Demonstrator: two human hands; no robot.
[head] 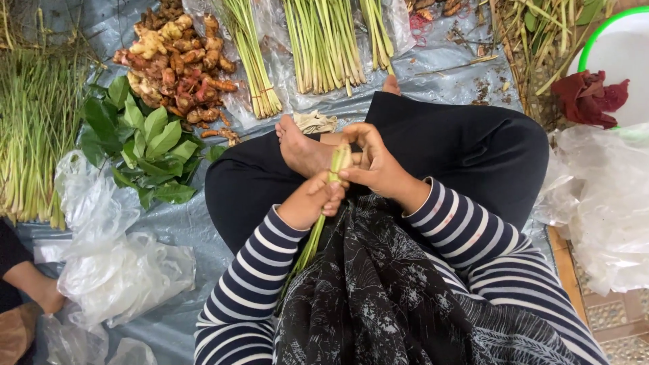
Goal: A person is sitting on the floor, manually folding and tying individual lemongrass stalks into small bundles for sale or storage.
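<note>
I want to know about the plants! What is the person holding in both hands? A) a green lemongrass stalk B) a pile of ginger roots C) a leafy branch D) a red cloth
A: the left hand and right hand both grip one green lemongrass stalk over the lap.

This looks like a floor-level market stall or produce-sorting spot, not a kitchen or shop counter. A grey plastic sheet (446, 61) is spread on the ground and carries the goods: bundles of lemongrass (323, 44) tied and laid in rows along the far edge, a heap of ginger and turmeric roots (179, 61) on clear plastic, a pile of green leaves (145, 145) and loose long grass stalks (34, 128) at the left edge. Crumpled plastic bags (111, 260) lie about, a white basin with a green rim (618, 47) stands at the far right corner, and trimmings (534, 40) are scattered beside it. The person sits cross-legged on the sheet.
</note>
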